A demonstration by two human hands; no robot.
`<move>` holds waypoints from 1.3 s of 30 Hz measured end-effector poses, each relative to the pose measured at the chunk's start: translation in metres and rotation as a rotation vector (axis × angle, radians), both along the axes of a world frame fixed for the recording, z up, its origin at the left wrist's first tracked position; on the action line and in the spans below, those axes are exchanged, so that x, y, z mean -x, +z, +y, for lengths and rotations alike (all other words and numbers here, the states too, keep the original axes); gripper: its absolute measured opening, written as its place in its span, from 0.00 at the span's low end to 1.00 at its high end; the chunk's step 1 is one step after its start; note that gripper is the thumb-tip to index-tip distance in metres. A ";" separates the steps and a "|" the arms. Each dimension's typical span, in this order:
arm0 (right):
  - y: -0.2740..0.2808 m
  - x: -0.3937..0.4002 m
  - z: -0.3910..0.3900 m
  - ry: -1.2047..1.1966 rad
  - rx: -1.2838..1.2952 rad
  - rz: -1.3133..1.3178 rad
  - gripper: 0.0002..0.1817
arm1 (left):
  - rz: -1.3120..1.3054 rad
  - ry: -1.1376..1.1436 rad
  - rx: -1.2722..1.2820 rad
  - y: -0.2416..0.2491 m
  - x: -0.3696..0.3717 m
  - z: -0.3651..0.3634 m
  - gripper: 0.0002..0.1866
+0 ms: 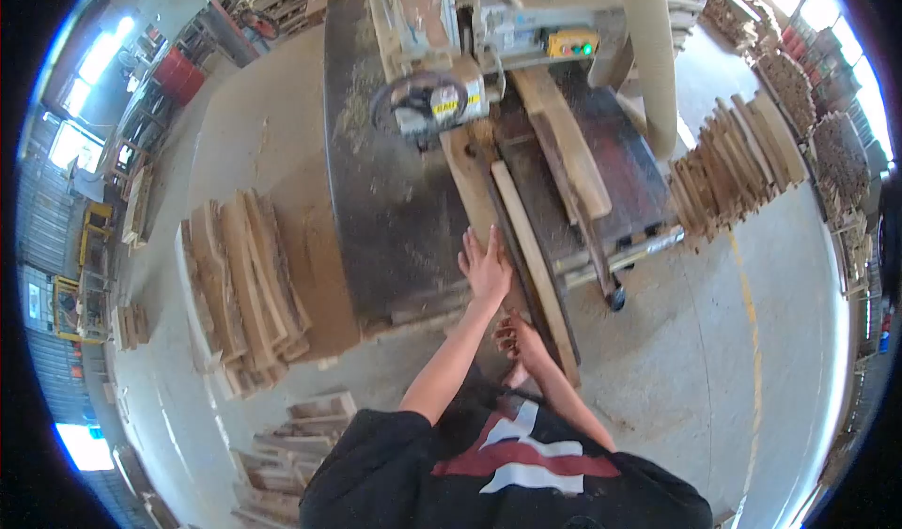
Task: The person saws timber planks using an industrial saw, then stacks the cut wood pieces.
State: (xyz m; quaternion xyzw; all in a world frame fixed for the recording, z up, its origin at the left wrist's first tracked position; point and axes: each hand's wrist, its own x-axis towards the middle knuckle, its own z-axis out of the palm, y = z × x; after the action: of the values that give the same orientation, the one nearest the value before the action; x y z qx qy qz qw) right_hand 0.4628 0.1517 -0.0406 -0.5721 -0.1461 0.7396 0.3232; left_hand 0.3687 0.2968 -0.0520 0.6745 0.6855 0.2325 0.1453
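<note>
A long wooden board [473, 187] lies on the dark machine table [395, 238], its far end under the head of a woodworking machine [437, 101]. My left hand [484, 271] rests on the board's top face, fingers stretched out and apart. Closer to my body, my right hand [517, 339] has its fingers curled at the board's near end; its grip is partly hidden. Just right of the board runs a dark guide rail with a pale wooden strip [532, 256] beside it.
Rough-edged boards [568, 139] lie on the table's right side. Stacks of planks stand left [244, 280] and right [738, 167]. A yellow control box [571, 43] shows a green light. A thick hose [655, 78] hangs beside the machine. A dark-tipped bar [606, 275] juts from the table.
</note>
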 end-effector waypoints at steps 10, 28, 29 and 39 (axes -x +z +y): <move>0.005 0.067 0.189 -0.303 -0.072 -0.174 0.22 | -0.035 0.074 -0.131 0.006 0.027 0.180 0.24; -0.029 0.072 0.389 -0.094 -0.118 0.015 0.23 | 0.334 0.932 -0.458 0.216 0.502 0.009 0.31; -0.024 0.075 0.389 -0.111 -0.120 0.018 0.23 | 0.421 1.160 -0.199 0.232 0.519 -0.014 0.39; -0.004 0.108 0.281 0.106 -0.610 -0.446 0.12 | 0.208 1.183 0.144 0.239 0.448 -0.095 0.43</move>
State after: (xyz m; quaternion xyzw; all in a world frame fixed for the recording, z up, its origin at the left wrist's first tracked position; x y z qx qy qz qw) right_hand 0.3549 0.4326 -0.0447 -0.5881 -0.4554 0.5353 0.4002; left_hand -0.0789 0.2023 0.1871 0.1867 0.9688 0.1599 -0.0312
